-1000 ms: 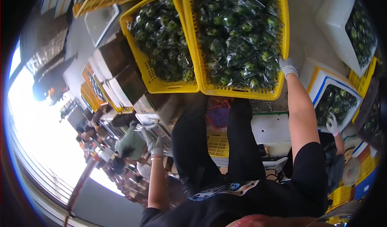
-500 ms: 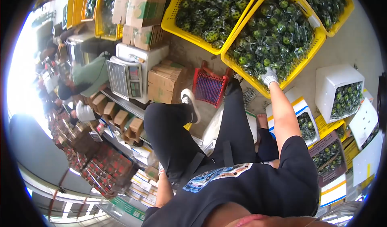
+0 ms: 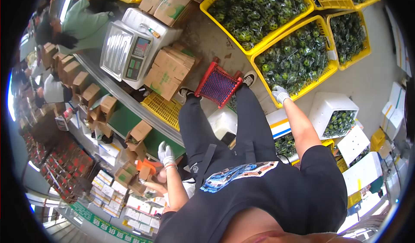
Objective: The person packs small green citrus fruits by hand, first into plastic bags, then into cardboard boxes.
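Note:
My right hand (image 3: 281, 95), in a white glove, is at the near corner of a yellow crate (image 3: 314, 81), its fingers bent over the rim. The crate holds many green round fruits (image 3: 298, 55) in clear plastic bags. My left hand (image 3: 165, 153), also gloved, is raised beside my left thigh with its fingers stretched out and nothing in it. Between my feet stands a small red stool (image 3: 219, 84) with a woven purple seat.
More yellow crates (image 3: 246, 44) of bagged fruit adjoin it. At left are a weighing scale (image 3: 134, 55), flattened cartons (image 3: 168, 72) and a conveyor (image 3: 138, 113) with open boxes. A person in green (image 3: 84, 25) works beyond. White foam boxes (image 3: 333, 113) stand at right.
My right hand has gone from the bagged fruits to the crate's near corner. My left hand has come up into fuller view. My left foot has shifted beside the stool, and the view has turned.

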The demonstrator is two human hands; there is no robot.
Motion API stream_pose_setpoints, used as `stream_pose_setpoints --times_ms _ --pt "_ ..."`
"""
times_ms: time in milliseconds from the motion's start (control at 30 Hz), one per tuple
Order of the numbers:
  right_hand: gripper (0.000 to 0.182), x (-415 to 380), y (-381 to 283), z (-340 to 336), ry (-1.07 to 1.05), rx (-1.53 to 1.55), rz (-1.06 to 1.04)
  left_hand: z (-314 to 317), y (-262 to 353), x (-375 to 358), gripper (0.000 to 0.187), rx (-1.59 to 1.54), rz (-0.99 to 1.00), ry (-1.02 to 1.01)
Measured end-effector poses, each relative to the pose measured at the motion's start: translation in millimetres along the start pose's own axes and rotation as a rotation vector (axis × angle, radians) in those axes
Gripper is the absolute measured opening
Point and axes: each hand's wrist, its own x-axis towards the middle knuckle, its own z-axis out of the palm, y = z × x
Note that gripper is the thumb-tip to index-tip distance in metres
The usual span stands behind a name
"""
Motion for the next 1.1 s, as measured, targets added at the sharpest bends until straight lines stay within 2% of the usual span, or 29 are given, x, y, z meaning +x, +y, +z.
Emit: stream_pose_setpoints --times_ms 33,100,133,167,200,233,267,300,333,367,400,433,467,500,533,700,733,800,833,867,900,933,967,1000,1033,1100 --pt "0.038 -8 -10 2 0.058 -0.027 -0.002 4 19 10 0.033 -0.099 0.030 -0.050" --pt "0.037 -24 -35 4 0.180 -0.089 -0.024 34 9 50 0.035 -0.088 0.037 -0.165" --pt "0.035 -30 -44 4 0.186 -0.080 -0.033 50 12 66 0.035 -0.193 0.110 -0.220" --pt "0.034 -49 -59 5 0.216 0.045 0.053 66 13 88 0.035 -0.050 0.205 -0.287" --pt "0.034 -66 -73 4 0.238 0.054 0.037 56 60 96 0.036 -0.110 0.262 -0.400" --pt "0.036 -55 -51 14 0.275 0.031 -0.010 42 98 111 0.035 -0.123 0.430 -0.514" --pt "0.036 -78 -81 10 0.240 -0.003 0.041 59 105 135 0.033 -0.052 0.582 -0.609" --pt "0.035 -74 -75 11 0.189 -0.086 -0.005 52 129 142 0.032 -0.085 0.725 -0.571" --pt "0.033 -83 -91 9 0.176 -0.256 -0.080 58 151 161 0.031 -0.019 0.795 -0.761" --pt "0.031 -37 -80 6 0.036 -0.515 0.032 22 195 167 0.027 -0.028 0.893 -0.796" --pt "0.029 -2 -41 -1 -0.001 0.078 -0.059 8 237 179 0.025 0.222 1.134 -1.047" --pt "0.023 -3 -77 8 -0.053 0.170 -0.009 22 266 186 0.027 0.212 1.177 -0.971" --pt "0.030 32 -85 -5 -0.040 0.041 0.090 36 295 195 0.028 0.203 1.216 -0.892" --pt "0.039 66 -97 -17 -0.040 -0.087 0.190 17 330 198 0.028 0.387 1.189 -0.895" --pt "0.040 77 -121 -23 0.036 -0.219 0.198 0 344 199 0.027 0.507 1.189 -0.844" --pt "0.048 132 -213 -4 0.484 -0.549 0.032 117 368 243 0.036 0.116 1.332 -0.783" --pt "0.049 147 -219 7 0.549 -0.564 0.029 123 326 235 0.017 0.046 1.033 -0.609" --pt "0.052 178 -233 18 0.674 -0.592 0.018 194 261 242 0.016 0.057 0.912 -0.774" --pt "0.054 193 -236 22 0.731 -0.592 0.014 222 233 243 0.019 0.217 0.824 -0.923" --pt "0.055 205 -237 27 0.781 -0.586 0.009 261 199 240 0.021 0.203 0.617 -0.980" --pt "0.057 213 -236 32 0.827 -0.579 -0.007 292 163 234 0.020 0.193 0.473 -0.964" --pt "0.059 221 -236 37 0.846 -0.566 -0.038 322 139 239 0.029 0.287 0.230 -0.981" --pt "0.060 230 -234 40 0.855 -0.559 -0.075 361 118 232 0.043 0.441 0.066 -0.733" --pt "0.075 238 -219 34 0.757 -0.429 -0.133 376 108 237 0.047 0.465 0.140 -0.770" --pt "0.075 229 -229 39 0.808 -0.504 -0.153 390 105 248 0.050 0.491 0.221 -0.794" --pt "0.069 227 -225 38 0.850 -0.503 -0.260 461 67 259 0.048 0.331 0.377 -0.728"
